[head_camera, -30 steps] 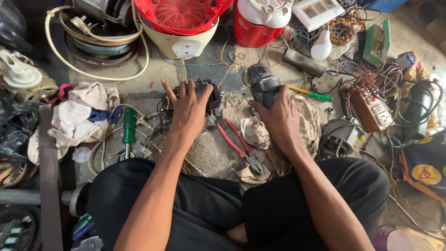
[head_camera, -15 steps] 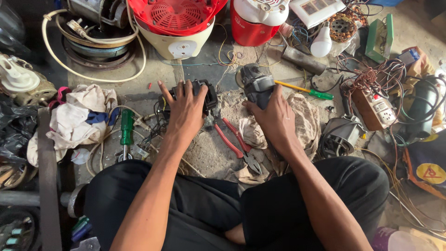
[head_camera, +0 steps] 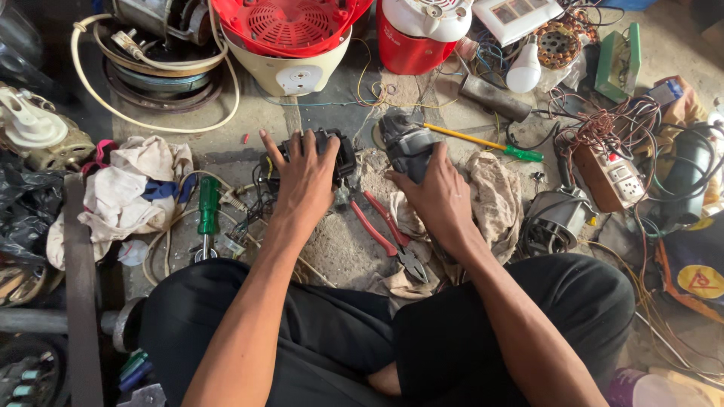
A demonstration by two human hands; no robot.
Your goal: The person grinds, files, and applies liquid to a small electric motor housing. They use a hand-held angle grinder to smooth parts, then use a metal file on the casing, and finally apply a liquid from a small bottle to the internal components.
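Observation:
I sit cross-legged on a dusty floor. My left hand point(head_camera: 303, 177) rests palm down on a black housing part point(head_camera: 335, 151) with wires trailing from it, fingers spread over its top. My right hand point(head_camera: 434, 197) grips the grey and black body of an angle grinder point(head_camera: 403, 139) just to the right. Red-handled pliers point(head_camera: 385, 230) lie between my hands, jaws toward my knee. A dirty cloth point(head_camera: 494, 196) lies under my right wrist.
A green-handled screwdriver point(head_camera: 207, 211) and white rags point(head_camera: 128, 192) lie left. A yellow and green screwdriver point(head_camera: 486, 143) lies beyond the grinder. A red and cream fan housing point(head_camera: 290, 45), a red appliance point(head_camera: 415, 34), a bulb point(head_camera: 523, 71), a motor stator point(head_camera: 554, 218) and tangled wires point(head_camera: 603, 124) ring the spot.
Both hands have stayed on their parts. The view has shifted slightly, and my right hand has slid a little further up the grinder body.

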